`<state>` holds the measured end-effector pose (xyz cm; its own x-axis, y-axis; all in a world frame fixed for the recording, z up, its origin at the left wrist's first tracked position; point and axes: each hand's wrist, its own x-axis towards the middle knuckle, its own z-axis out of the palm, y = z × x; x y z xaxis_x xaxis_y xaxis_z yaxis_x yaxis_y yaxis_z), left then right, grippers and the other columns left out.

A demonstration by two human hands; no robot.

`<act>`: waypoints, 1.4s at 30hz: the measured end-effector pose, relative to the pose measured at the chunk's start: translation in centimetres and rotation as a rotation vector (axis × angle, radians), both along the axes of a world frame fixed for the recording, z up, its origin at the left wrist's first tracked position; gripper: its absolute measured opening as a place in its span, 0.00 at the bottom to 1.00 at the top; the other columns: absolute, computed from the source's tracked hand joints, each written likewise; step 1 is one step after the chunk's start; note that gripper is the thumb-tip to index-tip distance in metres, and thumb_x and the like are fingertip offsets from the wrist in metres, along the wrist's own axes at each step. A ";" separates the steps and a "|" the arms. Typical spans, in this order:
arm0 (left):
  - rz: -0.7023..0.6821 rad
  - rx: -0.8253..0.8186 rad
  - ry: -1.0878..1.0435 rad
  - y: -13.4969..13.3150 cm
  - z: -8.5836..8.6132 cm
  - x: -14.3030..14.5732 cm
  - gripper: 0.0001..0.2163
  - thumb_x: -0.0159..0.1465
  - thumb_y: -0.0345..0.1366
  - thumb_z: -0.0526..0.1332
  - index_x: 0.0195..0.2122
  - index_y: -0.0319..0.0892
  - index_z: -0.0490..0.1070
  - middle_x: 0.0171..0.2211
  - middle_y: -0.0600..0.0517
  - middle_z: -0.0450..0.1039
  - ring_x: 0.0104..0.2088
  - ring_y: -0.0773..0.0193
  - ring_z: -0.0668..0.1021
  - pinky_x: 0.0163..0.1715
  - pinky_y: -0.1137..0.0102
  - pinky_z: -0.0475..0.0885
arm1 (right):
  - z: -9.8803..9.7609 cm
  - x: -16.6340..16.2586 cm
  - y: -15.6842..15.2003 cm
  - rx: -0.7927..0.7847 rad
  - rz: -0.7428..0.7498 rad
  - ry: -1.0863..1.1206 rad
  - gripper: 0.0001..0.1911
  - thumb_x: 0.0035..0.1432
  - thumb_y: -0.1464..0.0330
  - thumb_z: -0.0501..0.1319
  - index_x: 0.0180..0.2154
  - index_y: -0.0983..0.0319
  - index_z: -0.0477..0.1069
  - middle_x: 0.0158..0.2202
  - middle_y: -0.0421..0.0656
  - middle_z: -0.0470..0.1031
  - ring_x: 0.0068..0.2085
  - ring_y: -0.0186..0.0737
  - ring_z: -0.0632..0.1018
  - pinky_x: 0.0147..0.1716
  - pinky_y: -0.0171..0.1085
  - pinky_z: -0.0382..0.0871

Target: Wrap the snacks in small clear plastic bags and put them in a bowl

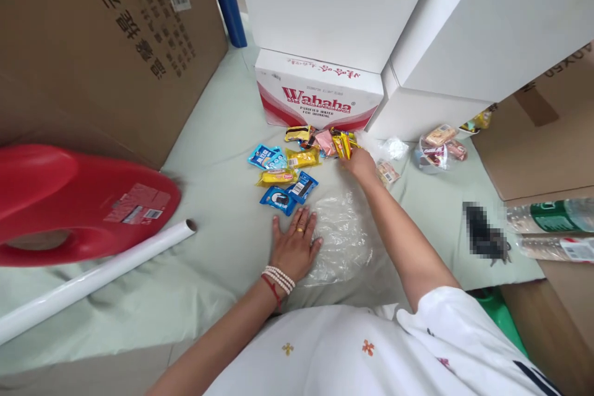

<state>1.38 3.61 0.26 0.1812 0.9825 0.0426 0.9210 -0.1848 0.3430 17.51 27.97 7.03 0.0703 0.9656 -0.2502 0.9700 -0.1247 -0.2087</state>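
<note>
My left hand (296,246) lies flat with fingers spread, partly on a clear plastic bag (343,235) and partly on the pale green cloth. Just beyond its fingertips are two dark blue snack packets, the nearer one (278,199) and another (303,187). Reaching to the pile, my right hand (359,163) has its fingers closed on a yellow snack packet (342,146). Beside that lies a pink packet (325,142). Light blue packets (266,158) and yellow-wrapped snacks (302,158) sit to the left. A wrapped biscuit packet (387,173) rests right of my right wrist.
Behind the snacks stands a Wahaha water carton (320,96) beneath a large white box (334,0). A red plastic jug (83,198) and a white tube (102,278) lie left. On the right are a tub of snacks (431,158) and plastic bottles (552,215).
</note>
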 end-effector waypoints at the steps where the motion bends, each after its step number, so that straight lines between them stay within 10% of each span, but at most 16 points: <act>1: 0.018 0.010 0.005 -0.5 0.0 0.1 0.26 0.74 0.45 0.51 0.71 0.41 0.59 0.73 0.38 0.53 0.72 0.43 0.59 0.68 0.30 0.34 | 0.4 1.0 -0.6 0.012 0.020 -0.008 0.19 0.62 0.57 0.61 0.50 0.61 0.77 0.48 0.52 0.82 0.48 0.52 0.81 0.41 0.38 0.71; 10: 0.067 0.047 -0.030 -3.4 -0.1 0.3 0.24 0.72 0.42 0.53 0.68 0.43 0.64 0.72 0.37 0.56 0.71 0.42 0.62 0.67 0.30 0.39 | 0.7 11.2 -4.4 -0.107 0.140 -0.242 0.23 0.58 0.54 0.64 0.48 0.63 0.76 0.47 0.54 0.80 0.46 0.52 0.80 0.38 0.40 0.68; 24: 0.139 0.052 -0.037 -3.4 -0.2 0.2 0.25 0.73 0.42 0.53 0.69 0.39 0.62 0.71 0.39 0.59 0.71 0.47 0.62 0.70 0.39 0.45 | 0.6 11.5 -7.2 0.014 0.187 -0.252 0.21 0.56 0.60 0.65 0.48 0.66 0.75 0.48 0.57 0.77 0.50 0.58 0.77 0.46 0.47 0.70; 30: 0.145 0.036 -0.042 -3.1 -0.2 0.1 0.25 0.73 0.42 0.51 0.70 0.42 0.60 0.72 0.41 0.58 0.72 0.50 0.60 0.71 0.40 0.44 | 3.0 9.1 -13.8 0.225 0.640 -0.057 0.20 0.58 0.64 0.63 0.51 0.63 0.73 0.46 0.53 0.76 0.49 0.54 0.73 0.47 0.45 0.65; 42: 0.131 0.001 -0.085 -2.3 -0.2 -0.8 0.24 0.74 0.36 0.47 0.71 0.47 0.58 0.73 0.43 0.56 0.71 0.51 0.63 0.68 0.39 0.50 | -2.3 7.3 -19.2 0.155 1.028 0.053 0.33 0.68 0.57 0.59 0.69 0.61 0.59 0.70 0.55 0.61 0.71 0.59 0.57 0.69 0.66 0.39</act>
<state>0.57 1.31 0.05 0.0476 0.9974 0.0537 0.9046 -0.0658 0.4211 24.77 8.74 4.74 -0.8125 0.5749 -0.0966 0.5818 0.7890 -0.1975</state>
